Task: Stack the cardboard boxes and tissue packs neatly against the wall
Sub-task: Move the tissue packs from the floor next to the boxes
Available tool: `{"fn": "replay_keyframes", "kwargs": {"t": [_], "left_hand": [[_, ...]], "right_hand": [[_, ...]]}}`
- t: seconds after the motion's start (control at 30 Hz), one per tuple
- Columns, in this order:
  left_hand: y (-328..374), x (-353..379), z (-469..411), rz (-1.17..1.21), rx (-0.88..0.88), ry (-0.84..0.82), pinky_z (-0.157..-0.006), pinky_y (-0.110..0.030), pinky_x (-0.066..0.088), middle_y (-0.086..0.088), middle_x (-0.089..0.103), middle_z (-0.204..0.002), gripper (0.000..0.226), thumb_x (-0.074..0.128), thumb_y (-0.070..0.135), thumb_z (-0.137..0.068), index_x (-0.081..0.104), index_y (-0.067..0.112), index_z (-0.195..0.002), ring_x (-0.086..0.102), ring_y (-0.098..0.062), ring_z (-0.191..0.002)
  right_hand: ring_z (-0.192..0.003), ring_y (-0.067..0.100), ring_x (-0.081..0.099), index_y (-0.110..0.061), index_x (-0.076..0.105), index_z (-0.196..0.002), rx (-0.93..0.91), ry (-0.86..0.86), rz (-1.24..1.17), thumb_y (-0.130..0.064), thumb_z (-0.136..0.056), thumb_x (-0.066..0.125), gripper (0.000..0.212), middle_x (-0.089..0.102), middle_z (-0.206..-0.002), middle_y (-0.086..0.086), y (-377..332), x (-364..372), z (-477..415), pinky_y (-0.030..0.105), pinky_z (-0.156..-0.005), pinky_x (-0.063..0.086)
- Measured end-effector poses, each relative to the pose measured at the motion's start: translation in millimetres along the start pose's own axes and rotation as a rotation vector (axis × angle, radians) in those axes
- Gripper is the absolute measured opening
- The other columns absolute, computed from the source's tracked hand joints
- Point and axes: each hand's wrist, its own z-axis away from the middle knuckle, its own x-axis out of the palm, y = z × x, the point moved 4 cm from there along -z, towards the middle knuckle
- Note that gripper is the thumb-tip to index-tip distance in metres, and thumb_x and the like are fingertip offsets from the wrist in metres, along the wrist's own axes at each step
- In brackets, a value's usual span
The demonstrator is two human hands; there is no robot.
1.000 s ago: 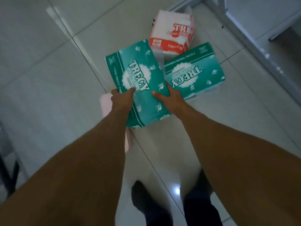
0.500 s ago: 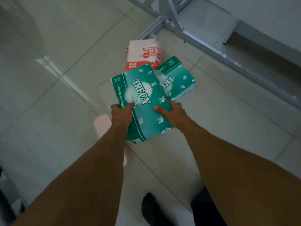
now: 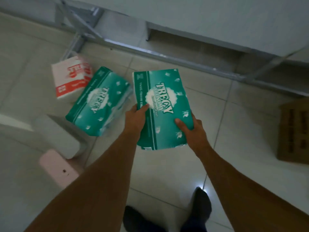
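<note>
Fingers [image 3: 144, 107] of the left hand [image 3: 134, 120] and right hand [image 3: 196, 131] curl round the near end of a green pack [image 3: 162, 101], thumbs on top, holding it above the floor [image 3: 234, 131]. It has swung right, clear of the second green pack [image 3: 100, 101] and red pack [image 3: 71, 81] it overlapped before. A box [image 3: 294, 131] now shows at right, so the carry toward the stacking spot looks underway.

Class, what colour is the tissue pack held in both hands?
The held pack is green with white lettering; head view.
</note>
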Motion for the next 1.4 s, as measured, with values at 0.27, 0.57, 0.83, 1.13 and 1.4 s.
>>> {"fn": "replay_keyframes", "kwargs": {"t": [0.27,0.57,0.83,1.13,1.4], "left_hand": [[-8,215,-18,-0.233,0.153,-0.329,-0.097,-0.045,0.052,-0.009,0.060,-0.124,0.078,0.059,0.066,-0.052,0.062,0.036,-0.124,0.066,-0.030,-0.104],[-55,395,-47,-0.317,0.320,-0.615,-0.095,-0.045,0.053,-0.007,0.057,-0.127,0.057,0.068,0.059,-0.060,0.067,0.037,-0.113,0.066,-0.027,-0.105],[-91,451,-56,-0.426,0.443,-0.754,-0.079,-0.017,0.049,-0.006,0.063,-0.124,0.037,0.058,0.029,-0.092,0.062,0.016,-0.126,0.064,-0.017,-0.097],[-95,462,-41,-0.459,0.356,-0.836,-0.104,-0.040,0.047,-0.007,0.063,-0.131,0.055,0.064,0.032,-0.083,0.051,0.020,-0.135,0.064,-0.025,-0.111],[-42,384,-75,-0.581,0.479,-0.573,-0.116,-0.032,0.023,-0.003,0.020,-0.161,0.079,0.057,0.041,-0.092,0.016,0.017,-0.155,0.026,-0.023,-0.146]], "right_hand": [[-0.108,0.024,0.066,-0.038,0.053,-0.133,0.023,0.330,-0.133,-0.075,-0.066,0.066,0.078,0.060,-0.125,0.009,89,-164,-20,0.042,-0.090,0.058],[-0.089,0.006,0.072,-0.026,0.062,-0.123,-0.064,0.578,-0.272,-0.042,-0.085,0.070,0.043,0.070,-0.113,-0.001,194,-284,-63,0.026,-0.074,0.061],[-0.131,0.028,0.049,-0.027,0.031,-0.151,0.062,0.760,-0.117,-0.043,-0.089,0.065,0.073,0.049,-0.144,0.005,246,-325,-76,0.041,-0.110,0.040],[-0.132,0.039,0.045,-0.023,0.028,-0.152,0.240,0.795,0.180,-0.060,-0.089,0.053,0.077,0.044,-0.146,0.017,238,-320,-73,0.048,-0.110,0.037],[-0.139,0.041,0.030,-0.014,0.025,-0.153,-0.034,1.041,0.586,-0.060,-0.085,0.033,0.083,0.033,-0.149,0.025,163,-283,-94,0.056,-0.115,0.016]]}}
